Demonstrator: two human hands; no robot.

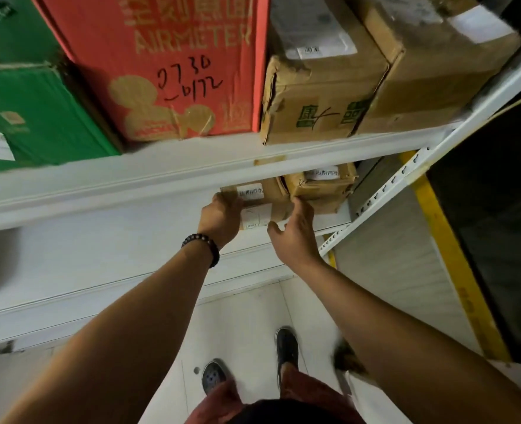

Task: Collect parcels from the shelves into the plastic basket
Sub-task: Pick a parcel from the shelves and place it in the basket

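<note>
Left hand [222, 214], bracelet [202, 247] at the wrist, curls its fingers over the left end of a small labelled parcel [257, 203] on the lower shelf [115, 255]. Right hand [296, 237] reaches open-fingered for the other end, likely to steady a 2-handed lift. A second parcel [320, 188] waits alongside. The plastic basket is out of view.

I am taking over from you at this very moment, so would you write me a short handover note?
The left hand grips the left edge of the small parcel on the lower shelf.
The right hand is open, fingers spread at that parcel's right side; whether it touches is unclear.
A second parcel sits just to the right on the same shelf.
The basket is not in view.
Done: nothing that can be confirmed; the small parcel is not yet off the shelf.
Left: draw it out, put it in the basket, then probably take its neighbour.
</note>
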